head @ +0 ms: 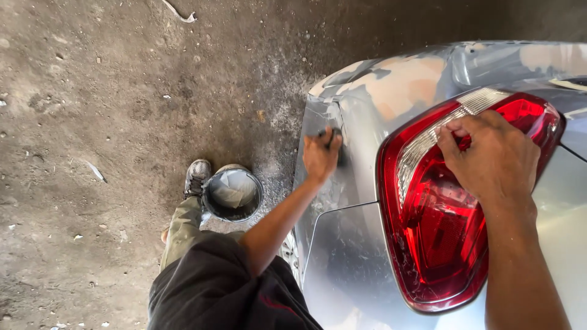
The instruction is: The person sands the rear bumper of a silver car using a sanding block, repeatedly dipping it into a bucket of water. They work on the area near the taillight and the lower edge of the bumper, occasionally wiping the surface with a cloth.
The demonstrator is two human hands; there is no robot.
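Left hand point(320, 156) closed around a small dark sanding pad point(333, 142), pressing it flat against the silver car body point(354, 177) at the rear corner, just left of the tail light. Right hand point(492, 156) rests on the red tail light point(437, 226), fingers point(449, 137) curled over its clear upper strip, holding nothing loose. Panel above the light shows patches of tan filler point(403, 82) in the grey. Round bucket point(233, 193) of pale liquid stands on the dirt floor point(92, 122) beside the person's shoe point(197, 177), near the car. Olive trouser leg point(182, 226) visible below.
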